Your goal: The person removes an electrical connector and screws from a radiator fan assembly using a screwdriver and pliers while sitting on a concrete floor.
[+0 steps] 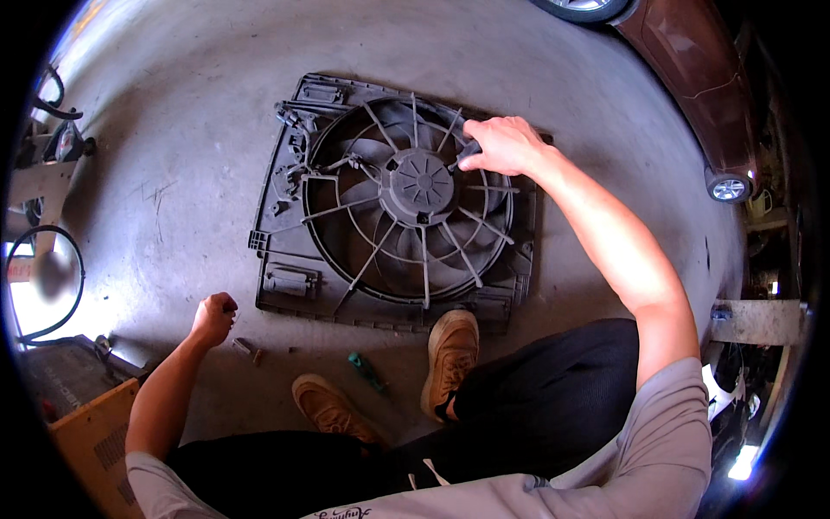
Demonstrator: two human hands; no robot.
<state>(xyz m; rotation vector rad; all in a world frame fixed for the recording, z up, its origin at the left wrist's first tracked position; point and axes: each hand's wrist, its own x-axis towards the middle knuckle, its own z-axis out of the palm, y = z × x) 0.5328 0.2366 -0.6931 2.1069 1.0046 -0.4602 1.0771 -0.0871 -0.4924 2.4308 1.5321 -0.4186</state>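
1. At the far left edge of the frame, black hoses [52,285] loop beside some equipment, and an orange-yellow box [91,441] sits in the lower left corner.
2. The left hand [213,317] is in the lower left of the frame, curled into a loose fist just above the concrete floor [173,173]. Whether it holds anything small cannot be told.
3. Just right of that hand, a small bolt-like piece [246,349] lies on the floor, and further right lies a green-handled tool [367,371], near the shoes.
4. Two tan shoes stand in the lower middle: the left shoe [328,408] on bare floor, the right shoe [450,355] with its toe touching the lower edge of the fan frame.
5. The big dark grey radiator fan [393,203] lies flat on the floor in the middle of the frame: a rectangular plastic frame, a round ring, thin spokes over the blades and a round hub [421,183] in the centre.
6. The right hand [501,145] reaches in from the right, above and to the right of the hub. Its fingers are closed around a dark tool handle [469,152] that points down at the fan, close to the hub.
7. In the upper right corner a dark red car [692,60] is parked, with one wheel [729,187] showing at the right edge.
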